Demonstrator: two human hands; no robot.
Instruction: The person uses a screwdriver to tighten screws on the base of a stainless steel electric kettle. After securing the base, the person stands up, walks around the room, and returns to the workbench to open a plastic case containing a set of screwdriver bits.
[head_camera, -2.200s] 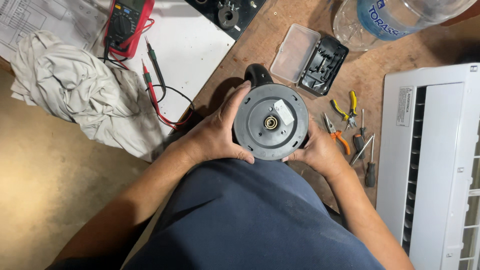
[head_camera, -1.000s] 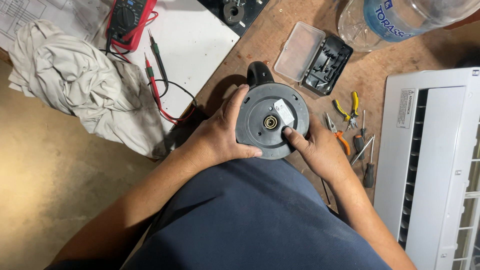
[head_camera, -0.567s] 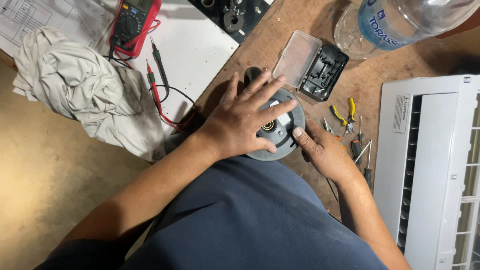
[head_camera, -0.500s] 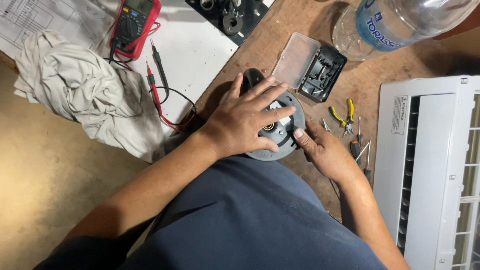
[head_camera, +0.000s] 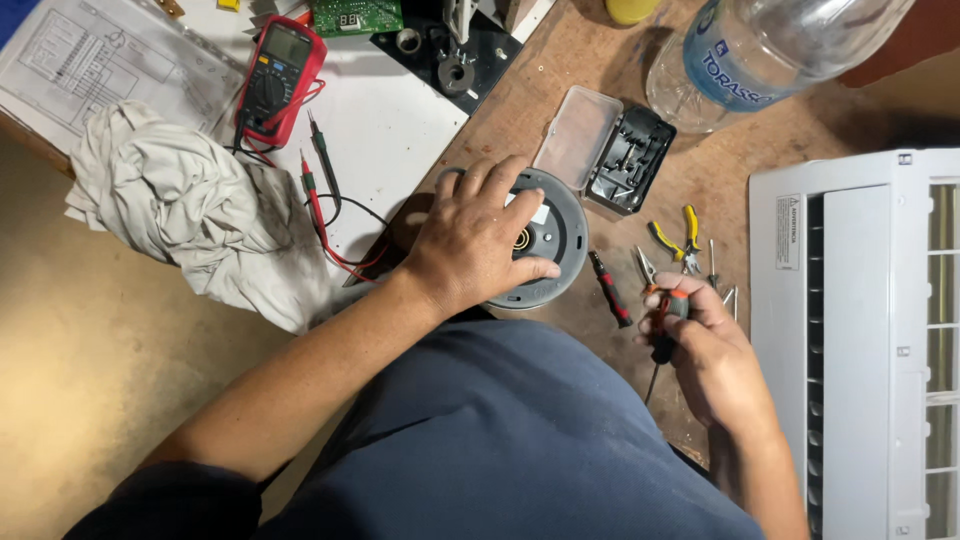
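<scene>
The round grey motor housing (head_camera: 545, 240) lies mid-desk (head_camera: 730, 150) under the left hand (head_camera: 470, 240), whose spread fingers press flat on it, while to its right the right hand (head_camera: 700, 345) has its fingers closed around a red-and-black screwdriver (head_camera: 668, 320) beside yellow pliers (head_camera: 680, 235).

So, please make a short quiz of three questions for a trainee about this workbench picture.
1. True or false: the left hand lies flat on the round grey motor.
2. What does the right hand grip?
A. yellow pliers
B. screwdriver
C. multimeter
3. Fill in: the red multimeter lies on the ____ sheet.

Key: 1 true. 2 B, the black and red screwdriver. 3 white sheet.
</scene>
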